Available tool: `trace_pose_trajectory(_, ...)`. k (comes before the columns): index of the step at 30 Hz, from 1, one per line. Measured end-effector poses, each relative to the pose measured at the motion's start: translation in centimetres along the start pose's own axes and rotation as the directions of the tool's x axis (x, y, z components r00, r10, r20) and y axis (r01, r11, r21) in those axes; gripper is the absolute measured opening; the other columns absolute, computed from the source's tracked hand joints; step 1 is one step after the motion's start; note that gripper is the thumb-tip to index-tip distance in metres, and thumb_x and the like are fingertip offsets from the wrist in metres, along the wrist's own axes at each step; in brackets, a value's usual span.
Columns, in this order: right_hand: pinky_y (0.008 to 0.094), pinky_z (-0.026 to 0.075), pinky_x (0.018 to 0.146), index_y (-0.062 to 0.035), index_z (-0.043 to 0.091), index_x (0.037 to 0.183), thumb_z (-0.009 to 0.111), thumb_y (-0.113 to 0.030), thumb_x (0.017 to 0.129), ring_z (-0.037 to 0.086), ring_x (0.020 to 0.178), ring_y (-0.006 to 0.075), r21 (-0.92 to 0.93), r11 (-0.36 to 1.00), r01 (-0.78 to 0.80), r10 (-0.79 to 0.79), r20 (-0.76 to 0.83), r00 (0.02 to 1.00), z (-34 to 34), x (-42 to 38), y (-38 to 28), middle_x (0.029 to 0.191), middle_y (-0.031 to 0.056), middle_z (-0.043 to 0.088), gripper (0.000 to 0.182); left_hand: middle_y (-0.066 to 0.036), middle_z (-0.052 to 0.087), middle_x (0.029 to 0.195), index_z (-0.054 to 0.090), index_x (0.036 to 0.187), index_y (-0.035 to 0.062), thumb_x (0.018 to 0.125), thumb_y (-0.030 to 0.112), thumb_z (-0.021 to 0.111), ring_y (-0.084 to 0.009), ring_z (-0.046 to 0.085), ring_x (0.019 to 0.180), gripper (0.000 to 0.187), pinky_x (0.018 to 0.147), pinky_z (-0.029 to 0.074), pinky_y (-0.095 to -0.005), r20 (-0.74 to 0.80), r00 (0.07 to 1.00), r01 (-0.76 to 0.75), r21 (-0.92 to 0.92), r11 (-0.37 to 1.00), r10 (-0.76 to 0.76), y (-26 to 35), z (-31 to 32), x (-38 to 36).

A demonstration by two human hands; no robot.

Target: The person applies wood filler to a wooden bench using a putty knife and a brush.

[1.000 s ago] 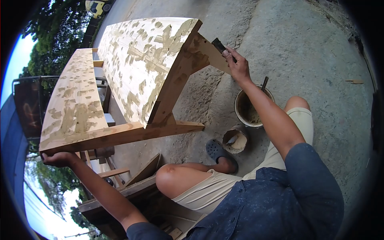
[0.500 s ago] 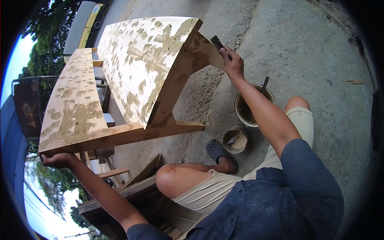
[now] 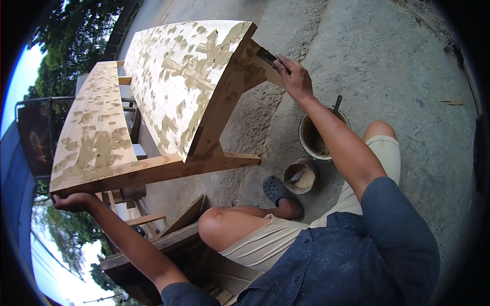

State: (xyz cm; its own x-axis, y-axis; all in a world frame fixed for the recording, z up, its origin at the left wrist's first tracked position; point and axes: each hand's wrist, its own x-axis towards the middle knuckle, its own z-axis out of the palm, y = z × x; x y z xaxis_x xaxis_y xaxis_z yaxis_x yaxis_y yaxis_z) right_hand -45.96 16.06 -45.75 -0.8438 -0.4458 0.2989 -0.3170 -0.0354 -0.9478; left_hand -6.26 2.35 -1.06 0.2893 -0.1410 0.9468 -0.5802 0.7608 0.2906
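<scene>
A pale wooden bench [image 3: 168, 86], blotched all over with grey-brown filler, tilts across the left half of the view. My right hand [image 3: 296, 77] grips a dark putty knife [image 3: 266, 56], its blade up against the bench's end framing near the top corner. At the lower left, my left hand [image 3: 74, 202] is curled around the bottom end of the bench's wooden leg rail [image 3: 122, 176]. Below my right forearm stands a round pot [image 3: 311, 140] with a stick-like handle poking out, and beside it a smaller tub [image 3: 301, 176] holds pale powder and a whitish object.
Rough concrete [image 3: 408, 76] spreads under and right of the bench. My foot in a dark clog [image 3: 275, 191] rests near the small tub. A wooden box-like piece [image 3: 148, 250] lies beside my knee. Trees and a dark sign [image 3: 38, 137] stand at the left.
My right hand has moved slightly left and down, bringing the putty knife from beside the bench onto its end framing. A vehicle in the background has passed mostly out of view.
</scene>
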Motion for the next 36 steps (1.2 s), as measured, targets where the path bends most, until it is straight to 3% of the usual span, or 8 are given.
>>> trace_pose_trajectory(7, 0.0449, 0.051, 0.084, -0.0106, 0.062, 0.131, 0.054, -0.044, 0.099, 0.065, 0.099, 0.0388, -0.060, 0.980, -0.191, 0.194, 0.032, 0.981, 0.4, -0.9, 5.2, 0.106, 0.0223, 0.066, 0.047, -0.019, 0.061, 0.116, 0.064, 0.112, -0.0052, 0.096, 0.035, 0.034, -0.0298, 0.063, 0.103, 0.053, 0.091, 0.055, -0.0432, -0.003, 1.000, 0.030, -0.022, 0.999, -0.030, 2.3, 0.6, -1.2)
trace_pose_trajectory(13, 0.0394, 0.052, 0.073, -0.0082, 0.048, 0.144, 0.058, -0.035, 0.097, 0.068, 0.081, 0.0275, 0.197, 0.913, -0.357, 0.344, 0.098, 0.934, 3.2, 0.4, 3.1, 0.092, 0.0217, 0.068, 0.055, -0.020, 0.061, 0.115, 0.063, 0.112, -0.0062, 0.095, 0.035, 0.035, -0.0297, 0.064, 0.103, 0.053, 0.091, 0.056, -0.0435, -0.023, 0.999, 0.031, -0.015, 0.999, -0.031, 2.4, 0.5, -1.3)
trace_pose_trajectory(15, 0.0366, 0.052, 0.065, -0.0063, 0.045, 0.147, 0.059, -0.029, 0.096, 0.065, 0.065, 0.0202, 0.358, 0.791, -0.496, 0.400, 0.310, 0.863, 3.8, 0.4, 1.9, 0.082, 0.0159, 0.067, 0.057, -0.020, 0.061, 0.115, 0.062, 0.112, -0.0066, 0.095, 0.035, 0.035, -0.0304, 0.063, 0.104, 0.053, 0.091, 0.056, -0.0440, -0.017, 0.999, 0.027, -0.023, 0.999, -0.027, 3.0, 0.6, -1.7)
trace_pose_trajectory(20, 0.0333, 0.051, 0.059, -0.0052, 0.046, 0.145, 0.065, -0.026, 0.092, 0.062, 0.060, 0.0158, 0.324, 0.853, -0.408, 0.334, 0.260, 0.906, 3.3, -0.3, 1.8, 0.081, 0.0126, 0.068, 0.060, -0.020, 0.060, 0.116, 0.061, 0.112, -0.0062, 0.095, 0.036, 0.034, -0.0311, 0.063, 0.105, 0.053, 0.092, 0.055, -0.0444, -0.006, 1.000, 0.019, -0.033, 0.999, -0.020, 3.2, 0.6, -1.8)
trace_pose_trajectory(22, 0.0316, 0.050, 0.057, -0.0036, 0.049, 0.143, 0.068, -0.024, 0.089, 0.060, 0.059, 0.0140, 0.311, 0.927, -0.209, 0.179, 0.121, 0.976, 3.4, -0.8, 1.9, 0.080, 0.0100, 0.067, 0.060, -0.020, 0.060, 0.117, 0.061, 0.112, -0.0061, 0.095, 0.036, 0.034, -0.0313, 0.063, 0.105, 0.053, 0.092, 0.055, -0.0445, -0.020, 0.999, 0.025, -0.006, 1.000, -0.025, 2.8, 0.6, -1.7)
trace_pose_trajectory(25, 0.0308, 0.050, 0.056, -0.0025, 0.051, 0.141, 0.069, -0.021, 0.088, 0.059, 0.058, 0.0135, 0.409, 0.805, -0.429, 0.341, 0.274, 0.899, 1.4, -2.0, -0.7, 0.083, 0.0090, 0.067, 0.059, -0.021, 0.061, 0.117, 0.061, 0.114, -0.0057, 0.095, 0.037, 0.033, -0.0313, 0.063, 0.105, 0.054, 0.091, 0.055, -0.0446, -0.037, 0.999, -0.004, -0.016, 1.000, 0.004, 1.8, 0.5, -1.1)
trace_pose_trajectory(31, 0.0279, 0.049, 0.057, -0.0038, 0.055, 0.138, 0.067, -0.018, 0.089, 0.059, 0.064, 0.0097, 0.354, 0.790, -0.500, 0.362, 0.389, 0.847, 0.0, -3.5, -0.6, 0.093, 0.0074, 0.067, 0.053, -0.020, 0.061, 0.117, 0.061, 0.116, -0.0048, 0.095, 0.037, 0.033, -0.0311, 0.063, 0.106, 0.054, 0.092, 0.055, -0.0446, 0.010, 1.000, 0.012, -0.010, 1.000, -0.011, 3.1, 0.5, -1.8)
trace_pose_trajectory(36, 0.0270, 0.049, 0.060, -0.0057, 0.056, 0.134, 0.059, -0.021, 0.095, 0.061, 0.077, 0.0080, 0.480, 0.790, -0.381, 0.316, 0.213, 0.924, 0.5, -5.3, 0.6, 0.096, 0.0068, 0.068, 0.041, -0.020, 0.061, 0.116, 0.061, 0.114, -0.0058, 0.095, 0.036, 0.034, -0.0306, 0.063, 0.105, 0.054, 0.092, 0.055, -0.0443, -0.035, 0.999, 0.009, 0.004, 1.000, -0.009, 1.8, 0.5, -0.9)
